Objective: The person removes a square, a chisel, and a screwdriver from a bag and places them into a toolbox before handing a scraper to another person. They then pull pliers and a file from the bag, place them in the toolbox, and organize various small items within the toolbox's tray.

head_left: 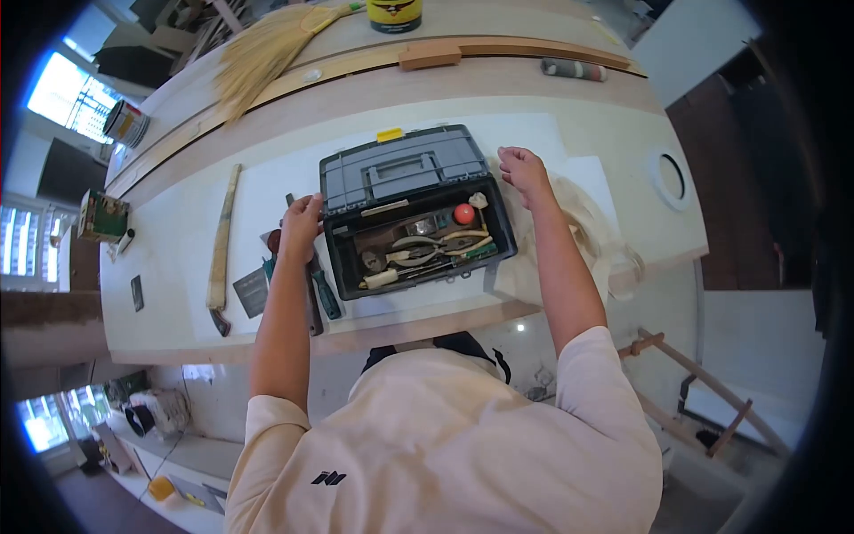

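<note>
A dark grey toolbox (511, 233) lies open on the bench, its grey lid (391, 169) tipped back away from me. Several pliers (414, 252), a tape measure (424, 226), a red ball (463, 214) and screwdrivers with green and pale handles fill its tray. At the left rim, my left hand (302, 222) has its fingers bent against the box's edge, by the lid's corner. My right hand (526, 174) hovers just beyond the lid's right side, fingers curled together and no object visible in them. Below it, a cream cloth bag (578, 222) lies crumpled beside the box.
Left of the box lie a green-handled screwdriver (326, 295), a flat grey blade (251, 292) and a long saw or knife in a pale sheath (222, 240). Farther back are a straw broom (267, 58), wooden strips (525, 46), a yellow can (394, 13) and a white ring (669, 181).
</note>
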`<state>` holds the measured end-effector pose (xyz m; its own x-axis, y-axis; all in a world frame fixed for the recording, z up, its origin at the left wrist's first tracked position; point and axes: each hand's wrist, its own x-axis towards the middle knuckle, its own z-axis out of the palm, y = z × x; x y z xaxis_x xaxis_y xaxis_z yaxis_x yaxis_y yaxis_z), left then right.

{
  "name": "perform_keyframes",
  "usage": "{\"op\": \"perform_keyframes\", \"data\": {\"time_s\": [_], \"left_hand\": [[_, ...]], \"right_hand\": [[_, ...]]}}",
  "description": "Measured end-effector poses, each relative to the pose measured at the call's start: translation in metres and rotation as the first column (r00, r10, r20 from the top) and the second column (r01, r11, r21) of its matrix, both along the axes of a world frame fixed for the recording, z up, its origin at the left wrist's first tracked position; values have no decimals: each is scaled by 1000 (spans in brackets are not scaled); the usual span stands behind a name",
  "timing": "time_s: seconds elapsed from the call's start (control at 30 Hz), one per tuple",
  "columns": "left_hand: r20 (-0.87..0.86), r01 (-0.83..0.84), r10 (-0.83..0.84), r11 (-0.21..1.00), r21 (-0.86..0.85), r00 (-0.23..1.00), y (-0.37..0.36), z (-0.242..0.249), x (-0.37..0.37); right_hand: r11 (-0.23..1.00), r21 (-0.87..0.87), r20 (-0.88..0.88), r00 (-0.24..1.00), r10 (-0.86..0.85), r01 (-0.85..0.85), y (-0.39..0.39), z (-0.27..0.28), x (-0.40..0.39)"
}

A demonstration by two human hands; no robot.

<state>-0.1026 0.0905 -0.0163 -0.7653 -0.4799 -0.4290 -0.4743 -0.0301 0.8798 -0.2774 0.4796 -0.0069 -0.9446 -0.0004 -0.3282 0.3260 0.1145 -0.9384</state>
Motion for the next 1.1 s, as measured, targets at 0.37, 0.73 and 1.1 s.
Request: {"op": "perform_keyframes", "data": {"time_s": [0.37,0.73,1.1], "left_hand": [[-140,-116,134,984,133,981,15,-13,11],[-211,-261,248,965,-37,946,34,25,172],[-48,-191,190,866,-463,981,9,-24,252]], "right_hand": [[933,-267,386,861,331,-239,-57,-35,-69],[952,38,-198,932,304,-303,-53,-51,-70],[917,-111,-365,874,322,-384,-34,38,-28]]}}
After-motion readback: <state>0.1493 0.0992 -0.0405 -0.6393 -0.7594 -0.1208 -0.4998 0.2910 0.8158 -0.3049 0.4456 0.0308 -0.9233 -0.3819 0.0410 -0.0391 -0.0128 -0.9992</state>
